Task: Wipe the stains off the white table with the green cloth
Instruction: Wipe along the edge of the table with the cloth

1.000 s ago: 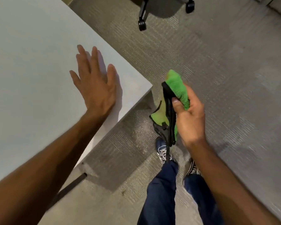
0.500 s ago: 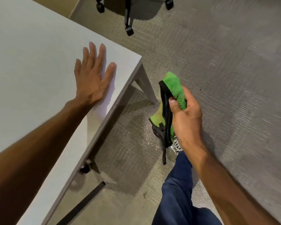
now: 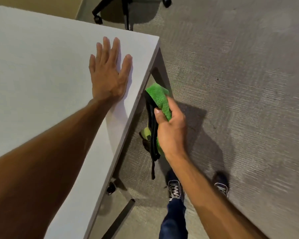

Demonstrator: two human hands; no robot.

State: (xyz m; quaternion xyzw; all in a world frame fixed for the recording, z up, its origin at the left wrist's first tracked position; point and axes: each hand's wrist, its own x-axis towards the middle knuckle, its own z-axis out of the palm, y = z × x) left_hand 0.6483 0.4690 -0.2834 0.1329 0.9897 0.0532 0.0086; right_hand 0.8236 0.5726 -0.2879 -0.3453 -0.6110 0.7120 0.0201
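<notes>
The white table (image 3: pixel 33 69) fills the left of the view, with its corner at the upper middle. My left hand (image 3: pixel 109 73) lies flat on the tabletop near the right edge, fingers spread and holding nothing. My right hand (image 3: pixel 171 133) is off the table, just right of its edge and above the floor. It grips the green cloth (image 3: pixel 160 96), which is folded, with a black edge and a strap hanging down. I see no clear stains on the table surface.
Grey carpet (image 3: pixel 240 100) covers the floor to the right. An office chair base with black castors (image 3: pixel 128 14) stands beyond the table's far corner. A table leg and a castor (image 3: pixel 110 188) show under the edge. My feet in dark shoes (image 3: pixel 174 188) are on the carpet.
The view has shifted, so more of the table's right edge and corner shows. My right hand with the cloth has come closer to the table edge. My left hand stays flat on the tabletop.
</notes>
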